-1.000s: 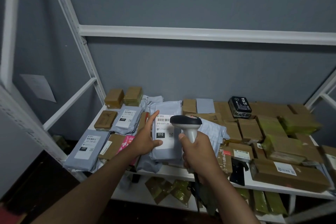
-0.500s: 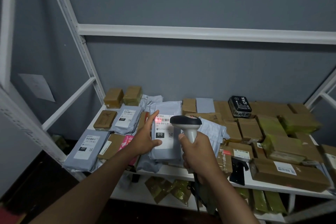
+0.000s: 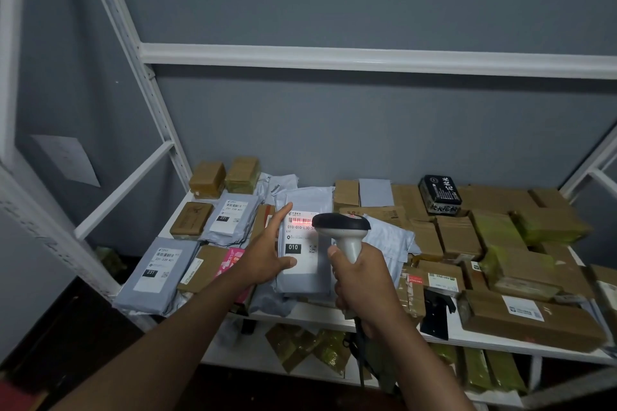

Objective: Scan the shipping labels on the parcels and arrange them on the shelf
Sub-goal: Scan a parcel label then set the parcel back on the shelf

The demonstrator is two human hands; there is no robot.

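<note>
A grey mailer parcel [image 3: 307,274] with a white label marked 010 lies on the pile at the shelf's middle. My left hand [image 3: 267,253] holds its left edge, forefinger straight along the label and thumb on the label's lower part. My right hand [image 3: 360,274] grips the handle of a white barcode scanner [image 3: 344,227] with a black head, held just over the label's right side. A red scan line glows across the barcode at the label's top. The scanner hides the label's right part.
The white metal shelf [image 3: 334,317] carries several grey mailers [image 3: 157,274] at the left and many brown boxes [image 3: 531,317] at the right. A black box [image 3: 440,193] sits at the back. A pink packet [image 3: 230,260] lies under my left wrist. Greenish packets lie on the lower shelf.
A red scan line has come on across the barcode. Both hands and the parcel have stayed almost where they were.
</note>
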